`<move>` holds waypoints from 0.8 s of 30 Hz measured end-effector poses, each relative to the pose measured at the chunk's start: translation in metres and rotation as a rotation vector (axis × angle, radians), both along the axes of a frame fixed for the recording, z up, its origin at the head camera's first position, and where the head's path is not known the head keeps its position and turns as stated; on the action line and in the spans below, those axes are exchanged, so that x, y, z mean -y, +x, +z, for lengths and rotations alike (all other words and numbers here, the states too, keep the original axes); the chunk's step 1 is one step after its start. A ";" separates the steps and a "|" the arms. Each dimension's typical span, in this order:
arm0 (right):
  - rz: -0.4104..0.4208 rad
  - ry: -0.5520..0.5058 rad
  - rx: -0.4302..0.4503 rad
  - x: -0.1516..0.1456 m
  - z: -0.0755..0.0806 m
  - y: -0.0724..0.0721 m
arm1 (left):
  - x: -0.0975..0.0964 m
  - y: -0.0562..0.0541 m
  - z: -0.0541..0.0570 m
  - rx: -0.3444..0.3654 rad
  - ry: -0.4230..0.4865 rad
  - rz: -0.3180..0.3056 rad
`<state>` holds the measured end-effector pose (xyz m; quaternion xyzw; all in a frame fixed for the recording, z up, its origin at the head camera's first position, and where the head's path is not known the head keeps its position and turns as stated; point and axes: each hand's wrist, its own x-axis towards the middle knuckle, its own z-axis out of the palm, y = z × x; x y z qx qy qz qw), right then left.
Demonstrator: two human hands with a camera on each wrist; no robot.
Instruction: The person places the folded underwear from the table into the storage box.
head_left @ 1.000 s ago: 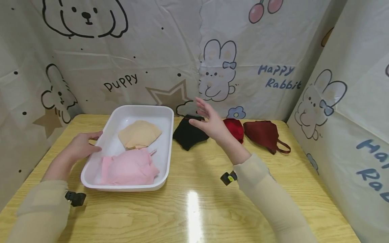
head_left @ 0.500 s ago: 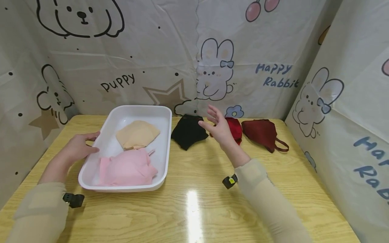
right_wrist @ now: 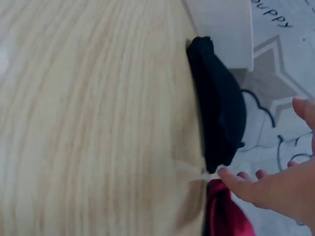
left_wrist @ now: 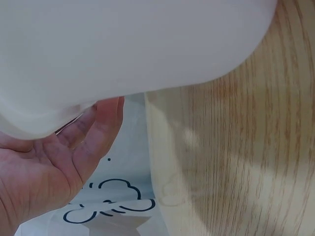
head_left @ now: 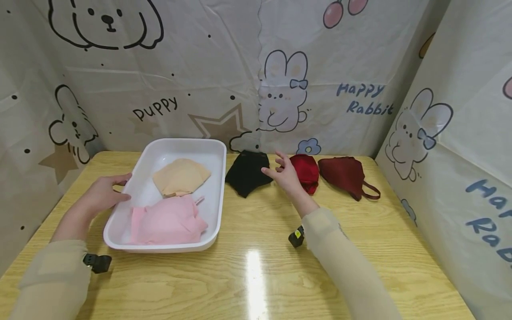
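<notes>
My left hand [head_left: 105,194] holds the left rim of a white plastic tray [head_left: 219,195], thumb at the top edge; in the left wrist view its fingers [left_wrist: 106,120] reach under the rim. In the tray lie a folded beige bra-like garment [head_left: 182,177] and a folded pink one [head_left: 170,221]. My right hand [head_left: 289,178] hovers with loosely bent fingers between a folded black garment [head_left: 247,173] and a shiny red one [head_left: 308,171], partly covering the red one. In the right wrist view its fingertips [right_wrist: 225,173] are close by the black garment's end, holding nothing.
A folded maroon garment [head_left: 342,173] with a strap loop lies right of the red one. The wooden table [head_left: 192,284] ends at a printed sheet [head_left: 224,66] at the back and sides. A small black camera [head_left: 297,237] sits at each wrist.
My right hand has shifted slightly right and then come down toward the table between the black and red garments. My left hand stays at the tray's rim.
</notes>
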<state>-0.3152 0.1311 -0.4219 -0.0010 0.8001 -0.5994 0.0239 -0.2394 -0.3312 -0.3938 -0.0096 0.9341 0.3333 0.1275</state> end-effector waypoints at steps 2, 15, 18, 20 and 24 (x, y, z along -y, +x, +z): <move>0.005 -0.009 0.045 -0.001 -0.004 -0.004 | 0.000 0.000 0.000 0.005 0.003 0.004; 0.099 0.088 0.106 0.002 -0.011 -0.028 | 0.004 -0.001 -0.003 0.018 0.000 0.016; 0.098 0.170 0.085 0.004 -0.015 -0.033 | 0.003 -0.001 -0.002 0.014 0.000 0.015; 0.095 0.224 0.070 0.006 -0.017 -0.036 | 0.003 0.000 -0.002 0.013 0.001 0.012; 0.087 0.295 0.047 0.008 -0.021 -0.043 | 0.002 0.000 0.000 0.020 0.001 0.012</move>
